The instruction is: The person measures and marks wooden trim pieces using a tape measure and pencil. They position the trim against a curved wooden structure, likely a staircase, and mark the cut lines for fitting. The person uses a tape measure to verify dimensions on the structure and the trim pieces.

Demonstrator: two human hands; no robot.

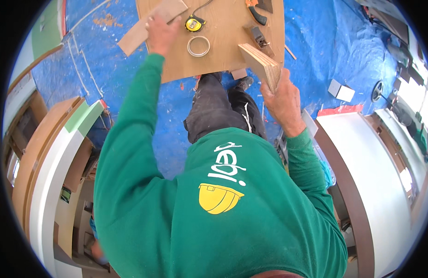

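My left hand (163, 36) is over a flat light-brown board (133, 39) at the table's far left corner, its fingers apart on the board's top face and slightly blurred. That board lies at a slant and juts past the table's left edge. On the right, my right hand (284, 98) grips a piece of plywood (260, 64) with layered edges, tilted up beside the table's near right corner. Between my hands, a roll of tape (198, 46) and a yellow and black tape measure (194, 23) rest on the wooden tabletop (223, 53).
A hand plane (259, 37) and an orange-handled saw (256, 13) lie at the table's right side. Blue plastic sheeting (325, 51) covers the floor, with a small white box (341, 90) on it. Long white panels flank me, one left (52, 171) and one right (369, 171).
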